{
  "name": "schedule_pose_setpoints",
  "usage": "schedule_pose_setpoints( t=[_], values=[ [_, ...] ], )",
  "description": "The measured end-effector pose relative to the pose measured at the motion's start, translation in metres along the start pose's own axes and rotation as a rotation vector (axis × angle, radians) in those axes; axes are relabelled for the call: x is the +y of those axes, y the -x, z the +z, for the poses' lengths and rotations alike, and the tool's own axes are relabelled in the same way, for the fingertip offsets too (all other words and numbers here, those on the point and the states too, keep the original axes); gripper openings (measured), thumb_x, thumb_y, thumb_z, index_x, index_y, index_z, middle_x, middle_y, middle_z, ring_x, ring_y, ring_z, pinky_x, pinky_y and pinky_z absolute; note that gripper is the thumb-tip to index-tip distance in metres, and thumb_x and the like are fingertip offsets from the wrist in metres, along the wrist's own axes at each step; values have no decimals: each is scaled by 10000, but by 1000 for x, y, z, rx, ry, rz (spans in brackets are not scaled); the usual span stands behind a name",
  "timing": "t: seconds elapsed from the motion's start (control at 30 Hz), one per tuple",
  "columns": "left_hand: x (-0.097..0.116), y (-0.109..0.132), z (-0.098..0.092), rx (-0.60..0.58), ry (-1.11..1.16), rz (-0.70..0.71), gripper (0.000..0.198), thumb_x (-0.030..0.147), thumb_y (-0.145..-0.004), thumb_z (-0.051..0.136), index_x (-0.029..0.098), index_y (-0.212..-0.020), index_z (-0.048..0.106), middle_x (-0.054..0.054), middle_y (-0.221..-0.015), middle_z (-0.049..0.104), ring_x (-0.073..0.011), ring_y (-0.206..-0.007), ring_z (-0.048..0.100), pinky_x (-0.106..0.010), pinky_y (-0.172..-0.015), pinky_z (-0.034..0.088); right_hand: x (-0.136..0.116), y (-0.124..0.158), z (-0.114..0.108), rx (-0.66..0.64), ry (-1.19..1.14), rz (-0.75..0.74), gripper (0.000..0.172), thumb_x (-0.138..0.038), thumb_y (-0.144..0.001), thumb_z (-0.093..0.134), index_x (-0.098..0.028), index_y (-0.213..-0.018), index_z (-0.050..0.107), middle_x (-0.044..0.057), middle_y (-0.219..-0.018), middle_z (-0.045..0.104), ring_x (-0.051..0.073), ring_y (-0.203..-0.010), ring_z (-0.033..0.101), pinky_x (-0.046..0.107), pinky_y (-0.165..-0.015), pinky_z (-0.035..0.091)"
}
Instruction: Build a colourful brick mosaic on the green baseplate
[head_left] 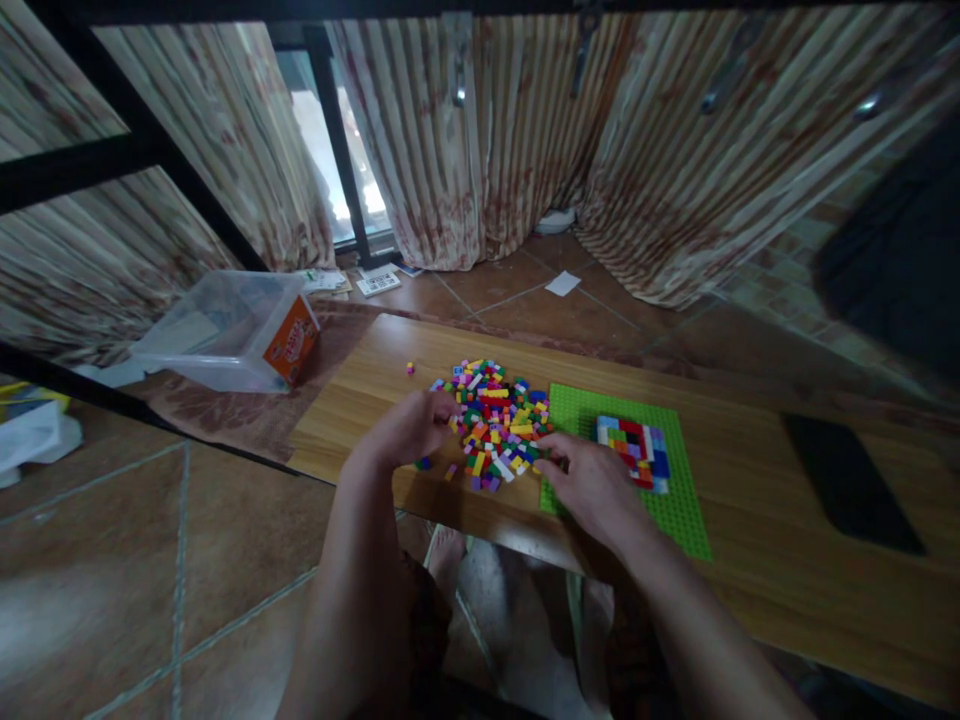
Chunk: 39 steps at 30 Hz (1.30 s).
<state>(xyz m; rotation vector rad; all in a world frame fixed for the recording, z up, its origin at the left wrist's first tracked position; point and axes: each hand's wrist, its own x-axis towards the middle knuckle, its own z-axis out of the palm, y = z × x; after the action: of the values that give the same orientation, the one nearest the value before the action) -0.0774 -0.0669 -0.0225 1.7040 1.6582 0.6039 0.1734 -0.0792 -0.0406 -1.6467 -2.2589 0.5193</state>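
Two bare arms (349, 580) stretch in from the near side of the pile (499, 420) of little bricks, with a foot (446, 555) showing on the tiled floor (247, 560) below. Right hand (592, 485) is at the pile's right edge, thumb and index slightly apart at the bricks; honestly can't tell if there's one pinched in there. Left hand (420, 425) is at the pile's left edge with its fingers curled in, and I can't tell whether those are grasping anything either.

Pile itself sits on a wooden desk (360, 400), every colour mixed together. Just right of it is a green plate (686, 520) with studs, partly under the right hand, and on that sits a build (637, 450): blocky, multicoloured, white and blue along the edges, some red inside. Further right of the pile, past the plate, there's a flat black slab (855, 480) on the desk. One stray brick (410, 368) lies off to the pile's far left, apart from the rest.

Well left of the pile and off the desk is a clear tub (232, 355) with an orange label (292, 340). Beyond the pile: some papers (379, 283) and a white sheet (562, 284) on the floor, then striped curtains (510, 130), with a window (322, 150) showing through a gap behind the pile, to its left.
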Motion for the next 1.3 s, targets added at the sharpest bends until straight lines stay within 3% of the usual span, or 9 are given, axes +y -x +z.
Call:
schedule_pose_setpoints(
  t=[0.1,0.27,0.43,0.53,0.7,0.83,1.0,1.13,1.3],
  values=[
    [-5,-5,6,-72,-39,53,264,83,-602,538,160,-800,695,-13,-737,678,-157,-704,602,-241,-659,476,1,1,3,-56,30,-25,236,-234,-789,625,-217,-1014,695,23,-839,720,195,-749,659,304,-672,453],
    [-15,-9,11,-39,-34,51,253,81,-611,567,183,-810,686,-33,-808,706,-168,-759,636,-258,-716,503,-2,-2,8,-52,35,-49,247,-163,-764,623,-217,-995,691,33,-886,711,190,-797,660,298,-703,463],
    [-8,-4,2,-34,-45,74,206,141,-678,558,161,-836,688,-44,-862,710,-167,-779,633,-269,-749,498,-14,-4,16,0,-19,-72,214,-160,-808,584,-211,-989,688,51,-936,719,200,-848,671,311,-752,486],
    [-5,-1,-8,98,-65,13,228,155,-736,512,149,-876,693,-42,-844,706,-159,-757,623,-260,-734,486,-18,-6,20,68,-98,-77,221,-165,-837,553,-206,-1016,676,52,-953,724,195,-864,675,319,-784,496],
    [-13,0,-24,467,-75,-267,347,168,-788,486,127,-1082,666,-86,-952,707,-168,-770,633,-260,-722,475,-22,-7,17,163,-215,-87,207,-182,-875,512,-195,-1012,668,52,-953,721,191,-860,674,331,-806,500],
    [-28,-8,-28,513,-136,-383,426,145,-776,501,116,-1180,632,-138,-1100,683,-214,-925,645,-300,-826,475,-33,5,16,140,-307,-227,167,-213,-905,517,-217,-944,680,37,-931,700,173,-865,647,304,-799,492],
    [-46,-36,-19,562,-72,-279,442,227,-813,541,141,-1241,603,-148,-1191,651,-242,-1070,614,-332,-926,464,-55,29,35,-63,-272,-484,187,-178,-914,507,-234,-932,685,35,-914,681,171,-862,609,305,-789,490],
    [-55,-50,-11,566,109,-126,488,288,-916,416,113,-1368,474,-161,-1261,614,-208,-1108,606,-335,-975,448,-66,40,52,-166,-273,-632,227,-193,-902,517,-198,-1089,646,81,-1093,658,213,-1025,563,364,-892,489],
    [-55,-48,-5,466,171,-44,495,345,-949,369,126,-1386,441,-148,-1321,584,-206,-1199,555,-352,-1036,402,-70,44,61,-231,-263,-675,379,-275,-902,525,-145,-1254,573,111,-1314,584,256,-1246,461,421,-1074,395]
  ],
)
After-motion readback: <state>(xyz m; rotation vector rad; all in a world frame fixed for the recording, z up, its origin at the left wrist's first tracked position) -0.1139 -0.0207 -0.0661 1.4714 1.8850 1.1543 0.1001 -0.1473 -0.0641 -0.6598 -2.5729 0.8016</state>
